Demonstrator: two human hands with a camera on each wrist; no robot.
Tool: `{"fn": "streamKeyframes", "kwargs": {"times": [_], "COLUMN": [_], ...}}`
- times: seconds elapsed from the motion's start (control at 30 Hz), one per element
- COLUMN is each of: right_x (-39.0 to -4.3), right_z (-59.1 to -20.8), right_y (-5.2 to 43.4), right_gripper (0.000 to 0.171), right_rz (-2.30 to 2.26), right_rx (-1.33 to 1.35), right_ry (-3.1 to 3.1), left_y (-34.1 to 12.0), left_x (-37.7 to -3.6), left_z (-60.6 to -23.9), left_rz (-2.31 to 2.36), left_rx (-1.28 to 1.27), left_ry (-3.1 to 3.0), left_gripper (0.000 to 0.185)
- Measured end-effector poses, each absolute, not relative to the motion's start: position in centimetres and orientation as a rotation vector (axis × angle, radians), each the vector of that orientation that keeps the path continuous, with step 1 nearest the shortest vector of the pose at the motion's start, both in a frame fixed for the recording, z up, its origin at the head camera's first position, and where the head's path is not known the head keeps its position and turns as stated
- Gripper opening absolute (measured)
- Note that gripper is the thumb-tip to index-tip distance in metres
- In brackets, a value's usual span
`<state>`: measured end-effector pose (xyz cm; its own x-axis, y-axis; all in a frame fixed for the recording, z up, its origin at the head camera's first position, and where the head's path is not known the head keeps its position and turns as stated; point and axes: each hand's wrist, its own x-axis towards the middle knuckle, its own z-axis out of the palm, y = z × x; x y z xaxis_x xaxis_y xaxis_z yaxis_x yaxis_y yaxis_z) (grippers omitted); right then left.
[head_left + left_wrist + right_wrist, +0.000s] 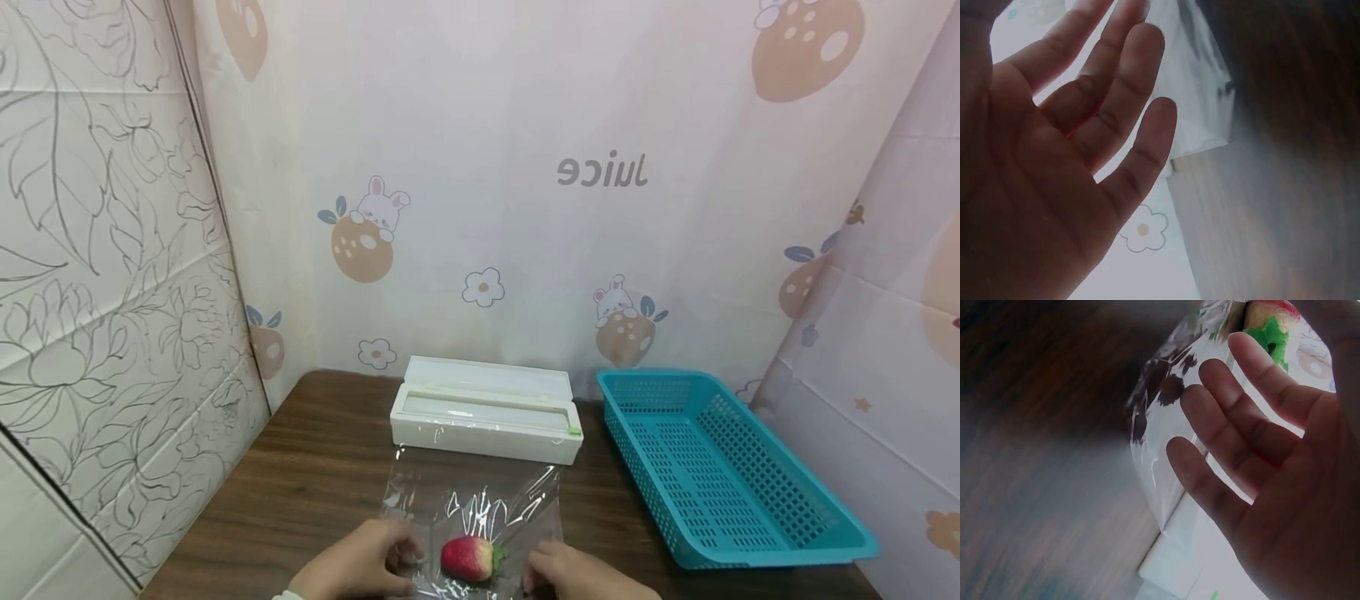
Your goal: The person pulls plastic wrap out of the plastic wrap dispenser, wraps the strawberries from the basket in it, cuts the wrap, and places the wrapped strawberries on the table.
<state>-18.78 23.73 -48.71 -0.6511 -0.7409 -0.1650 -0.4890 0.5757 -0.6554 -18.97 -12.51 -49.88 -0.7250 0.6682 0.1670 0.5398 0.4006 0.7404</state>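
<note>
Strawberry, red with pale shoulder, lies on the bench with clear film; can't tell if over or under the film. Green leaf end points to 3 o'clock. Left hand at 9 o'clock of strawberry, by the film's left edge; fingers mostly extended, slightly bent, loose, no grip seen. Right hand at 3 o'clock, by the film's right edge, near the leaf end; fingers also loosely extended, apart, nothing gripped. Fingertip contact with film: can't tell, either hand. Film creased and shiny, runs up to the white box at 12 o'clock, lid tipped back, small green tab at its right end. Blue basket at 2 o'clock, on the bench. Printed curtain behind.
</note>
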Motion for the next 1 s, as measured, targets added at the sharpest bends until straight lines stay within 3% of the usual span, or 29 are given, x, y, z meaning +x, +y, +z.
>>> {"fn": "streamKeyframes", "kwargs": {"times": [0.67,1.0], "right_x": [-19.0,-19.6], "right_z": [-49.4,-50.6], "right_y": [23.9,24.2], "right_gripper": [0.009,0.015], "right_rz": [-0.57,-0.48], "right_rx": [-1.142,-1.337], "right_ry": [2.497,2.56], "left_y": [-12.3,-12.6], "left_x": [-18.3,-18.5], "left_z": [-50.3,-50.5], "left_rz": [0.906,0.869], "left_rx": [1.058,1.217], "left_ry": [2.666,2.682], "left_gripper": [0.02,0.015]}}
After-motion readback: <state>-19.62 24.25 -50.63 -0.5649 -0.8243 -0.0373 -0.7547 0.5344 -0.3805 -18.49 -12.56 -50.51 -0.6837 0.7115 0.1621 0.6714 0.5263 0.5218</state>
